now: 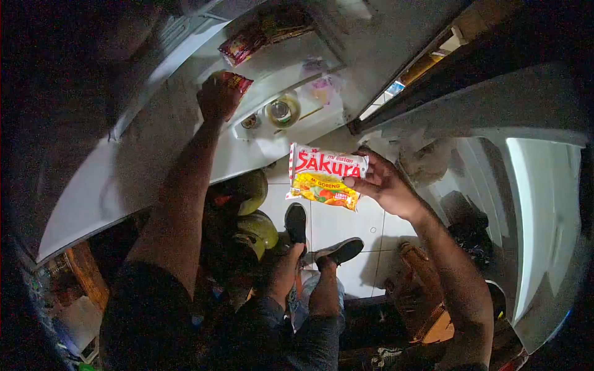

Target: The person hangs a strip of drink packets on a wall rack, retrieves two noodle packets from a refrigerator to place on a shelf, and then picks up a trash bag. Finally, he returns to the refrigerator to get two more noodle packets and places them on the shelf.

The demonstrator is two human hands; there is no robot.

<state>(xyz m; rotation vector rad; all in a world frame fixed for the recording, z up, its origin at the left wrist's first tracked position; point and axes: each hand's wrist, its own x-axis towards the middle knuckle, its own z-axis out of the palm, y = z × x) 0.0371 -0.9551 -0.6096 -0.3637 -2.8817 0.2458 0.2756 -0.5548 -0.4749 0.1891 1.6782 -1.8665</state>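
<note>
My right hand [391, 188] pinches the right end of an instant noodle packet [325, 176], white, yellow and red, printed "Sakura" and "Mi Goreng". Its front faces me, above the tiled floor. Farther forward, my left hand [215, 99] is closed on a red packet [238, 83] over the white surface [179, 133]; its fingers are partly in shadow. Just beyond that hand lies another red packet [242, 46]. Both of my arms are stretched out.
A clear round container [280, 109] and a small jar [250, 121] stand on a light tray-like surface. Green rounded objects [257, 232] sit low beneath the white surface. White floor tiles [356, 278] carry my shoes [340, 252]. At right stands a white panel [537, 216].
</note>
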